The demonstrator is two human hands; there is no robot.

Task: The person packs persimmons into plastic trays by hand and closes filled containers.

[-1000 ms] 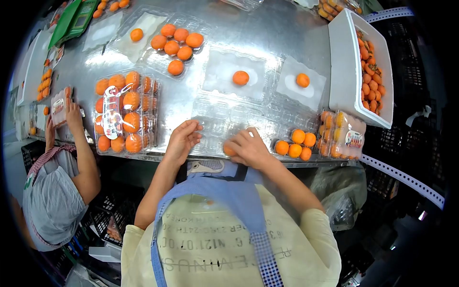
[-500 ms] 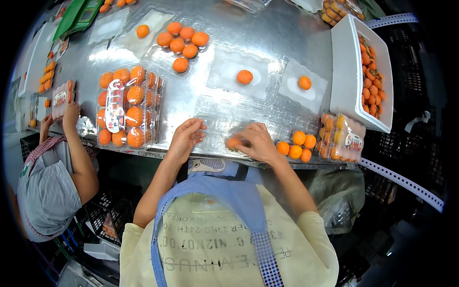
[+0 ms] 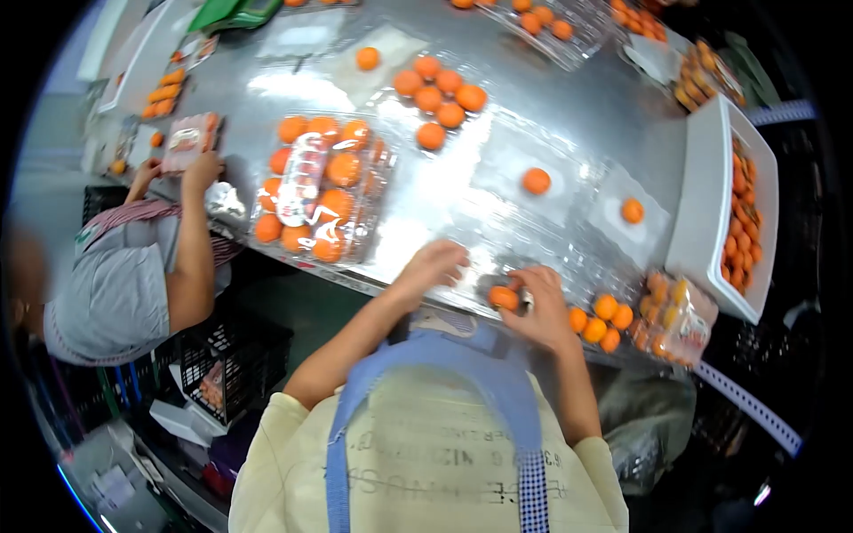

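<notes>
Near the table's front edge, my right hand point(image 3: 540, 306) has its thumb and fingers closed on a small round orange fruit point(image 3: 503, 298), low over a clear plastic tray that glare makes hard to see. To its left, my left hand point(image 3: 434, 266) hovers over the metal table with bent fingers apart and nothing in them. Right of my right hand lies a small group of orange fruits point(image 3: 605, 306). Beyond the hands, single fruits rest on a clear clamshell pack point(image 3: 498, 164) and a white liner point(image 3: 613, 213).
A filled, labelled fruit pack point(image 3: 329, 191) stands at left; another pack point(image 3: 680, 324) sits at the right edge. A white foam box point(image 3: 711, 178) of fruit borders the right side. Loose fruits point(image 3: 447, 82) lie at the back. At far left, a co-worker's hands point(image 3: 200, 173) hold a pack.
The camera view has turned and shifted, so the table scene appears further right and tilted. My right hand keeps hold of the fruit, which shows more clearly now. The left hand stays empty.
</notes>
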